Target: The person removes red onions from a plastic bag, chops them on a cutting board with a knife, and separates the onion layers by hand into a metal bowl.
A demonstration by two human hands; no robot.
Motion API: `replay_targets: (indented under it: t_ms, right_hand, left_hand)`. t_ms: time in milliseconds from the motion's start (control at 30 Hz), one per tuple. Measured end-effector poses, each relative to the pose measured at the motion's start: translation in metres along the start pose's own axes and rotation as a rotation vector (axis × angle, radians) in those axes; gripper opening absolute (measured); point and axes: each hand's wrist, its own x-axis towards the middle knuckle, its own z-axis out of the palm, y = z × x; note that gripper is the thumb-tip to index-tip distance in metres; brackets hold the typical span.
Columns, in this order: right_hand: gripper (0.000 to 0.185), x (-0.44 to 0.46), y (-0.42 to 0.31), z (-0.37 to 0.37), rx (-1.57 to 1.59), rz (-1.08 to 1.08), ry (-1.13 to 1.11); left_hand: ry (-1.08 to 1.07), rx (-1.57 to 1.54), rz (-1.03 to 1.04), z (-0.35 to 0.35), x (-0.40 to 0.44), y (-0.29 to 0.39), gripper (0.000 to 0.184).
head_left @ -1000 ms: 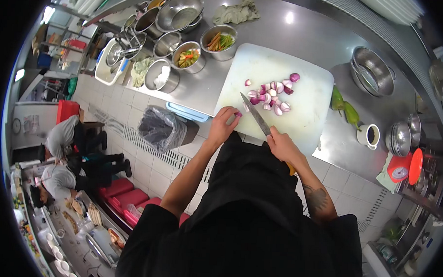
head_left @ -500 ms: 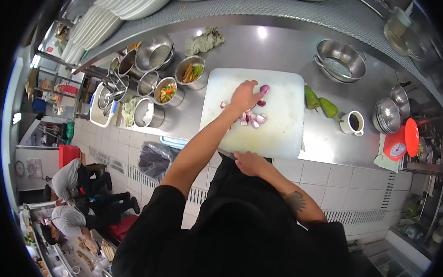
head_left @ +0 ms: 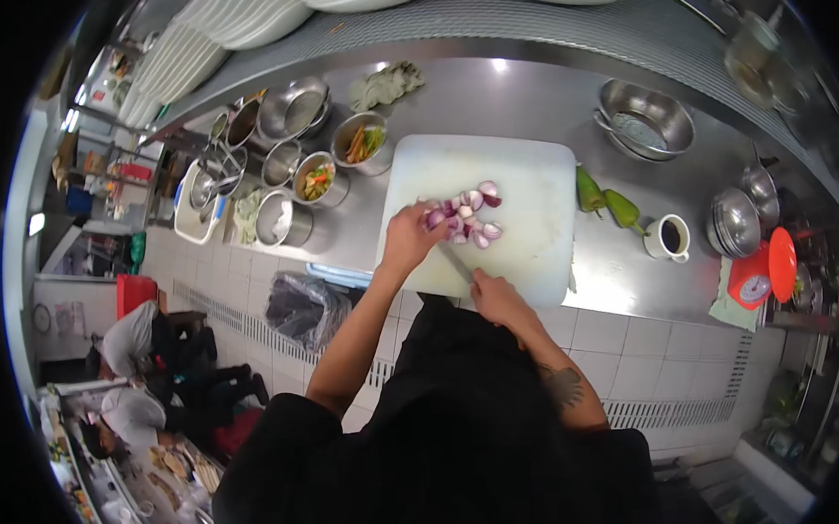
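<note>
Onions (head_left: pixel 466 211) are purple and white, peppers (head_left: pixel 622 210) green.

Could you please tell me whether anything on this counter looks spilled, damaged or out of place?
Nothing looks clearly spilled or damaged. One mildly untidy thing: a crumpled cloth bunched on the counter beyond the cutting board, not folded. The loose onion pieces look normal, as the right hand holds a knife beside them.

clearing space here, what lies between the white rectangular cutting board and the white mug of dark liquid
Two long green peppers lie on the steel counter between the board and mug, in the head view.
</note>
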Motion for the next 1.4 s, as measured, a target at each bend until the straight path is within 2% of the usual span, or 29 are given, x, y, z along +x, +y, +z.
replay_targets:
  t_ms: [67, 133, 167, 200, 233, 300, 433, 567, 967, 1133, 1267, 1333, 1367, 1400]
  right_hand:
    - [0.021, -0.006, -0.015, -0.011, 0.012, 0.049, -0.040]
    - [0.021, -0.009, -0.029, -0.017, 0.003, 0.117, -0.067]
    - [0.021, -0.006, -0.026, -0.013, -0.011, 0.104, -0.089]
    - [0.021, -0.004, -0.024, -0.010, -0.091, 0.058, -0.052]
    - [0.022, -0.004, -0.021, -0.006, -0.169, 0.015, -0.014]
    - [0.022, -0.011, -0.025, -0.009, -0.208, 0.005, -0.043]
    - [0.021, -0.017, -0.032, -0.007, -0.299, -0.055, -0.063]
    - [0.019, -0.024, -0.032, -0.003, -0.357, -0.095, -0.066]
    - [0.012, -0.040, -0.043, -0.013, -0.436, -0.120, -0.086]
    - [0.012, -0.006, -0.018, 0.019, -0.400, -0.237, 0.029]
    - [0.014, 0.002, -0.014, 0.023, -0.423, -0.190, 0.054]
    - [0.015, 0.000, -0.011, 0.017, -0.344, -0.190, 0.056]
    - [0.015, -0.001, -0.009, 0.015, -0.340, -0.190, 0.057]
    - [0.015, -0.006, -0.009, 0.013, -0.331, -0.150, 0.060]
  left_hand:
    - [-0.001, 0.186, -0.116, -0.003, -0.040, -0.038, 0.035]
    - [0.010, 0.233, -0.146, -0.001, -0.066, -0.056, 0.034]
    - [0.000, 0.272, -0.132, 0.002, -0.073, -0.061, 0.034]
    - [-0.052, 0.241, -0.247, 0.000, -0.077, -0.057, 0.037]
    - [-0.043, 0.237, -0.266, -0.003, -0.082, -0.054, 0.037]
    - [0.188, 0.239, 0.063, -0.007, -0.086, -0.045, 0.038]
    - [-0.021, 0.065, 0.169, -0.013, -0.087, -0.066, 0.031]
    - [-0.019, 0.003, 0.122, -0.005, -0.087, -0.068, 0.030]
    - [0.072, 0.001, 0.162, 0.000, -0.086, -0.066, 0.023]
    - [0.084, -0.005, 0.144, 0.000, -0.086, -0.065, 0.023]
    - [0.070, -0.008, 0.137, -0.001, -0.088, -0.065, 0.026]
    - [0.049, -0.011, 0.041, -0.001, -0.089, -0.060, 0.029]
    - [0.047, -0.008, 0.041, -0.002, -0.087, -0.059, 0.029]
    - [0.063, 0.050, 0.126, -0.003, -0.085, -0.060, 0.032]
